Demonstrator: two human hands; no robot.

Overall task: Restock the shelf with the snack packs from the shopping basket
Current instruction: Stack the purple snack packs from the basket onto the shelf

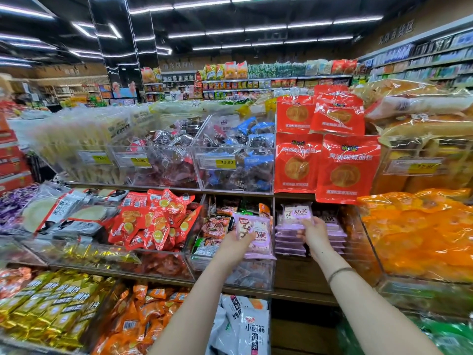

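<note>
My left hand (pixel 236 243) grips a purple snack pack (pixel 256 234) held in front of the middle shelf. My right hand (pixel 315 233) pinches a second purple pack (pixel 297 213) standing upright at the top of a stack of like purple packs (pixel 290 240) in the clear bin on the middle shelf. The two hands are side by side, the left one a little lower. The shopping basket is out of view.
Red bread bags (pixel 345 167) hang over the shelf edge just above the purple stack. A bin of orange packs (pixel 422 234) sits to the right, dark snack packs (pixel 215 226) and red packs (pixel 156 221) to the left. White bags (pixel 245 326) fill the shelf below.
</note>
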